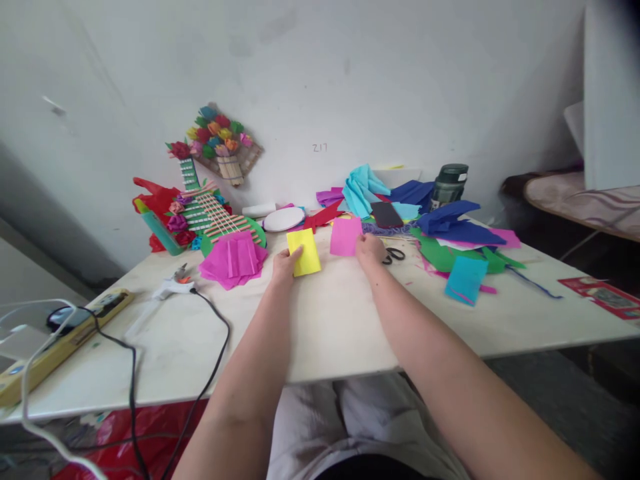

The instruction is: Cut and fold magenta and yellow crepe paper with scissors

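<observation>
My left hand pinches the lower left corner of a yellow paper rectangle lying on the pale table. My right hand grips the right edge of a pink paper rectangle just beside it. Both arms reach forward over the table from my lap. Black scissors lie right next to my right hand.
A magenta tissue stack lies left of my left hand. A glue gun with a black cord sits further left. Loose blue, green and cyan paper scraps and a dark bottle crowd the right. Paper flower crafts lean on the wall.
</observation>
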Motion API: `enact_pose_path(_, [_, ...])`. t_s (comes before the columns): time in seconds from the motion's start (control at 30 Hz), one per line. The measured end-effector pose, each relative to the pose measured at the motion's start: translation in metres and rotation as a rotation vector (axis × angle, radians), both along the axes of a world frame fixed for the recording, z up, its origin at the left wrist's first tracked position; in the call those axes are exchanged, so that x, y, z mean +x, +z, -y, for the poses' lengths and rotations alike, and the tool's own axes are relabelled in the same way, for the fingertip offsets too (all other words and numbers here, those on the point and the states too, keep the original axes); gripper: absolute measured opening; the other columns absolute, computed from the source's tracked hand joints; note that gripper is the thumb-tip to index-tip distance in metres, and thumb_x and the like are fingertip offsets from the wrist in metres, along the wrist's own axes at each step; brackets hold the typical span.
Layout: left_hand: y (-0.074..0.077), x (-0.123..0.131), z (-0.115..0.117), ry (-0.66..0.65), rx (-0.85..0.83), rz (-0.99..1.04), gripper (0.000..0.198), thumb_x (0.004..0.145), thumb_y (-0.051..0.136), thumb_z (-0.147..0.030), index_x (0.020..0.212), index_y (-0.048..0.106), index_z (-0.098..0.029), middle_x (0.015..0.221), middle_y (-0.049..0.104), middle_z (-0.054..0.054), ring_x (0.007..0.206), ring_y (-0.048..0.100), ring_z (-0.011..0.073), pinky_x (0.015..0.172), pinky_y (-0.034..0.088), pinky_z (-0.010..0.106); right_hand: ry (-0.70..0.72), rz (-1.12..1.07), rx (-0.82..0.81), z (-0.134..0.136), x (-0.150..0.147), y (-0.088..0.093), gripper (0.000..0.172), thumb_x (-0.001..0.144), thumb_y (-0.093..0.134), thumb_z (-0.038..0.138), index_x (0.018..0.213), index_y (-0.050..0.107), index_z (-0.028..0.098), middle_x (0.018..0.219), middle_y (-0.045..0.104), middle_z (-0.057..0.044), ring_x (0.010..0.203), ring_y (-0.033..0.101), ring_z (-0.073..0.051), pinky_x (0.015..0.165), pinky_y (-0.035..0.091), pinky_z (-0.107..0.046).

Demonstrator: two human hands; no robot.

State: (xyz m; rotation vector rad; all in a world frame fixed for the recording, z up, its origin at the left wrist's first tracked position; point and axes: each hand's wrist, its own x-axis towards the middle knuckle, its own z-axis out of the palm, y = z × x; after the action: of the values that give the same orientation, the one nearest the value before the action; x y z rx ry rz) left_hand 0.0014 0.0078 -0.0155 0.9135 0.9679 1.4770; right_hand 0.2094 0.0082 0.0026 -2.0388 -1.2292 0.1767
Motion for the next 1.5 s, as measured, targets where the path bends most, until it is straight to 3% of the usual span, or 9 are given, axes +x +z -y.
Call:
enact_pose_path(0.13, [-0.001,-0.001,-0.001,-0.004,0.007,0.008,0.031,0.054,0.077,-0.024,0.079,0.064,-0.010,0.071,0.068,0.010,0.075,0.065,0.0230,0.071,0.052,0.034,-0.110,0.095,0.112,-0.002,0.003,-0.004,0.045,0.080,0.041,0.032,0.119,0.051,0.011,0.125,0.048,-0.017,0.111,0.045,-0.030,0.092,0.029,-0.044])
enact_pose_path(0.2, [-0.001,-0.001,-0.001,-0.005,0.003,0.013,0.032,0.054,0.077,-0.023,0.080,0.064,-0.010,0.071,0.068,0.010,0.075,0.065,0.0229,0.072,0.052,0.034,-0.044,0.142,0.171,0.000,-0.002,-0.003,0.048,0.081,0.040,0.030,0.125,0.043,0.010,0.131,0.042,-0.017,0.114,0.042,-0.029,0.094,0.026,-0.043])
enact_pose_path(0.37, [0.001,0.001,0.002,-0.010,0.016,0.050,0.035,0.052,0.078,-0.021,0.082,0.064,-0.010,0.075,0.068,0.010,0.078,0.065,0.0234,0.073,0.052,0.035,0.410,0.155,0.189,0.010,-0.029,0.001,0.032,0.083,0.035,0.022,0.106,0.058,0.019,0.112,0.058,-0.007,0.099,0.052,-0.020,0.083,0.037,-0.029])
enact_pose_path(0.6, [0.003,0.008,0.005,-0.047,0.052,0.084,0.041,0.050,0.079,-0.025,0.084,0.063,-0.009,0.078,0.068,0.012,0.078,0.065,0.0248,0.073,0.052,0.036,0.628,0.024,0.185,0.017,-0.064,-0.009,0.027,0.076,0.052,0.041,0.096,0.059,0.025,0.090,0.067,0.002,0.078,0.060,-0.015,0.067,0.042,-0.024])
enact_pose_path(0.83, [0.005,0.015,0.008,-0.071,0.019,0.148,0.034,0.059,0.074,-0.030,0.083,0.062,-0.010,0.082,0.068,0.013,0.083,0.064,0.0246,0.077,0.051,0.036,0.550,-0.197,0.196,0.007,-0.063,-0.014,0.014,0.070,0.058,0.035,0.072,0.061,0.021,0.078,0.067,0.001,0.074,0.059,-0.015,0.066,0.044,-0.025])
enact_pose_path(0.97, [0.004,0.014,0.004,-0.042,-0.029,0.208,0.030,0.068,0.067,-0.036,0.084,0.061,-0.011,0.087,0.067,0.014,0.088,0.063,0.0242,0.080,0.051,0.036,0.600,-0.586,0.205,0.002,-0.064,-0.016,0.014,0.066,0.059,0.032,0.065,0.055,0.019,0.064,0.061,0.003,0.064,0.058,-0.014,0.059,0.046,-0.025])
enact_pose_path(1.13, [0.002,0.011,0.000,-0.004,-0.044,0.257,0.022,0.072,0.064,-0.027,0.087,0.059,-0.012,0.089,0.067,0.013,0.088,0.063,0.0240,0.082,0.050,0.038,0.568,-1.025,0.246,0.007,-0.063,-0.009,0.014,0.064,0.058,0.030,0.065,0.052,0.018,0.058,0.056,0.004,0.052,0.054,-0.011,0.052,0.046,-0.024])
enact_pose_path(1.33, [0.003,0.012,0.001,0.009,-0.059,0.228,0.012,0.072,0.061,-0.015,0.083,0.059,-0.012,0.083,0.068,0.011,0.086,0.064,0.0240,0.083,0.049,0.040,0.497,-1.150,0.315,0.004,-0.052,-0.006,0.022,0.061,0.062,0.035,0.068,0.052,0.017,0.066,0.061,0.001,0.060,0.059,-0.011,0.057,0.045,-0.022])
enact_pose_path(1.5, [0.001,0.012,0.002,-0.036,0.003,0.225,0.015,0.071,0.063,-0.017,0.085,0.061,-0.011,0.083,0.068,0.012,0.087,0.063,0.0244,0.083,0.049,0.039,0.683,-1.168,0.222,0.005,-0.053,-0.009,0.022,0.060,0.064,0.033,0.070,0.054,0.016,0.072,0.065,-0.002,0.070,0.062,-0.013,0.066,0.047,-0.025])
